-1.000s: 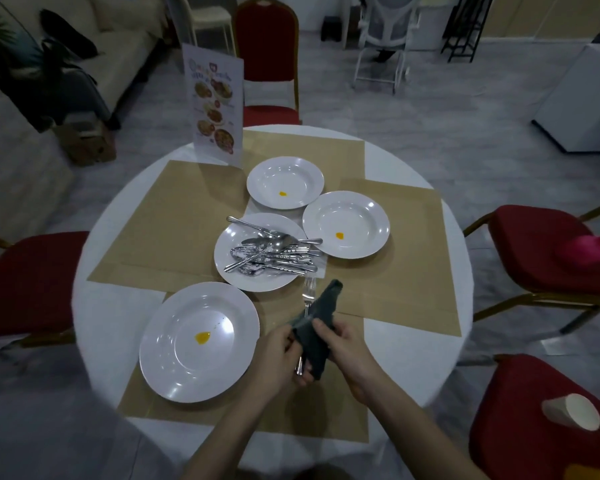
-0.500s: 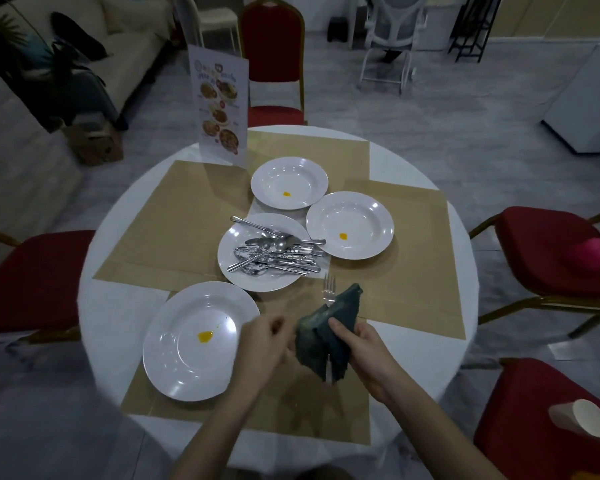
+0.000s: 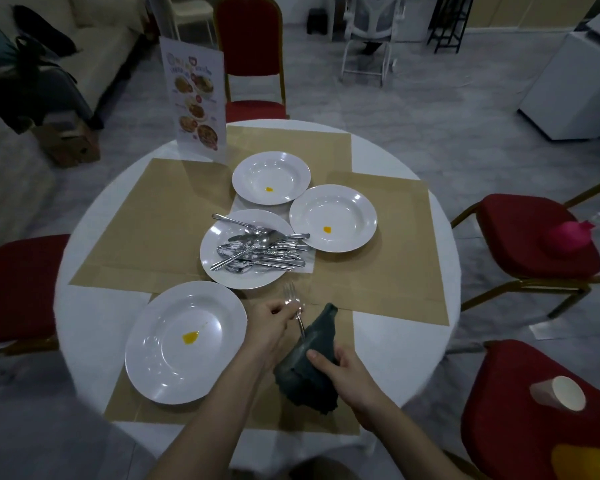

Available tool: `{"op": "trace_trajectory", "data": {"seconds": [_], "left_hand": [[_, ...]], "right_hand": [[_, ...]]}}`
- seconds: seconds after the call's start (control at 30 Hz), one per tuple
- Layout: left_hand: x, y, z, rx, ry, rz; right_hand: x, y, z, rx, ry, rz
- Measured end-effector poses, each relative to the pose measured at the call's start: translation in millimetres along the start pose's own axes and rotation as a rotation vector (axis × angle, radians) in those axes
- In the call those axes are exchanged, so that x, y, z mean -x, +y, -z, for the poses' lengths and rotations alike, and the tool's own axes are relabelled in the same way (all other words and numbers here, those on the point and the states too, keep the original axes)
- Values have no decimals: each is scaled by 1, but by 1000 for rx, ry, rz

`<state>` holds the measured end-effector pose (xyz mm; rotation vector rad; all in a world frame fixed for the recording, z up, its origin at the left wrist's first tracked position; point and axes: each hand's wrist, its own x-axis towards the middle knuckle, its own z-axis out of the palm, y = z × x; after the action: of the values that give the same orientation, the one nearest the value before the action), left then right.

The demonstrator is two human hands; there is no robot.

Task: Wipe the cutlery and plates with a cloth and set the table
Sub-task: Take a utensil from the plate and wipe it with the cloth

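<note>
My right hand is closest to me. Its fingers curl round a dark green cloth, and the cloth is wrapped over the handle end of a fork. My left hand is just beside it and pinches the fork near its neck, with the prongs sticking up and away from me. The fork is up off the round white counter, above a brown paper mat.

To the left of my hands sits a big white plate with a small yellow spot in the middle. A bit farther, in the middle of the counter, is another white plate that holds a pile of spoons and forks. Some of them look dusty white. Just right of that one is a plate with a yellow dot, and behind it is one more plate with a yellow dot too.

At the far left edge stands a menu card with food pictures. Behind the counter is a red chair.
</note>
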<state>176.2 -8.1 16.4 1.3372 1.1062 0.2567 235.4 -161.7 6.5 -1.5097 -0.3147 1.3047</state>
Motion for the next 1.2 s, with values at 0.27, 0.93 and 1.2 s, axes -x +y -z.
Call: {"op": "trace_trajectory", "data": {"seconds": [0.27, 0.93, 1.2], "left_hand": [[17, -13, -10, -16, -144, 7], [9, -18, 4, -95, -101, -79], [-31, -23, 16, -135, -32, -156]], "right_hand": [[-6, -1, -8, -50, 99, 16], [-20, -9, -8, 88, 4, 23], [3, 8, 55, 103, 128, 21]]}}
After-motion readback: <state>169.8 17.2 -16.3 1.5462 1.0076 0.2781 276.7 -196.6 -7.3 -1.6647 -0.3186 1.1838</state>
